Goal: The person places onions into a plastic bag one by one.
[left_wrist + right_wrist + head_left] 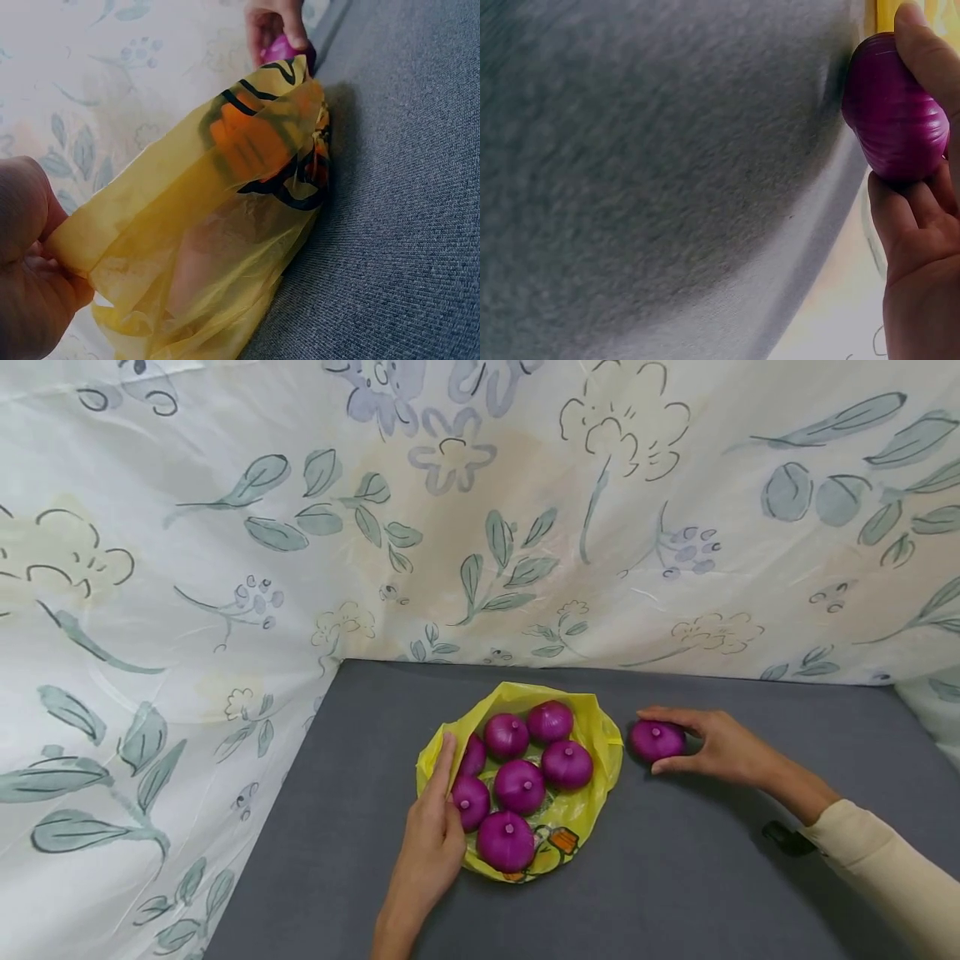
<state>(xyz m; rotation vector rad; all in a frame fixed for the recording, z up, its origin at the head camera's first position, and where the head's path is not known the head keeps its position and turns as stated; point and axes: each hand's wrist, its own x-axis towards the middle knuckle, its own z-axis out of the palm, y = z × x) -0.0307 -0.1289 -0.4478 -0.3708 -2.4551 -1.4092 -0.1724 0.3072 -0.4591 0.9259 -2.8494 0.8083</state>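
Observation:
A yellow plastic bag sits with its mouth spread wide, and several purple onions lie inside it. My left hand pinches the bag's left rim between thumb and fingers; the left wrist view shows the thin plastic drawn up toward that hand. To the right of the bag, my right hand grips a single purple onion, thumb on the near side and fingers on the far side. The right wrist view shows this onion close up, with the bag's yellow edge just behind it.
Everything stands on a dark grey cloth-covered table. A white floral sheet hangs behind the table and along its left side. A small black object shows by the right sleeve cuff.

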